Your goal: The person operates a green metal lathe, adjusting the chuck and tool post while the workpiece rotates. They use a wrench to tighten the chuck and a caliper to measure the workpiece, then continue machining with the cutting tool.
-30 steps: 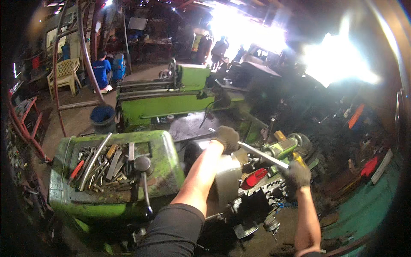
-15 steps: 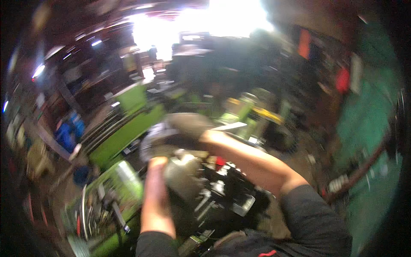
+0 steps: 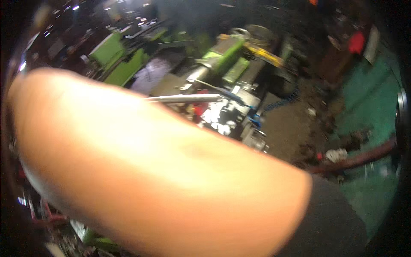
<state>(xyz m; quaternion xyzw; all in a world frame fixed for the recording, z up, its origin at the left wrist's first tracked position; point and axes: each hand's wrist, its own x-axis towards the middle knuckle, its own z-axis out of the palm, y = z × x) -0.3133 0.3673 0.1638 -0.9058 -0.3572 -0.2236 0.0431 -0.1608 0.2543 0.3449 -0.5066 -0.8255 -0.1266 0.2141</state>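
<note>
bare forearm (image 3: 154,167) across foreground | metal bar (image 3: 188,98) projecting from behind it | green machine (image 3: 226,48) beyond | dark sleeve (image 3: 329,218) lower right

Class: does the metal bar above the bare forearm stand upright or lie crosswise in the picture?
Crosswise: the metal bar runs nearly level across the view, its left end apparently hidden behind the forearm.

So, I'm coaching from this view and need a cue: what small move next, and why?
Probably ease the bare forearm down, out of the camera's view: it fills much of the picture, the metal rod runs up to its edge, and neither hand shows, so any grip can't be checked.
</note>
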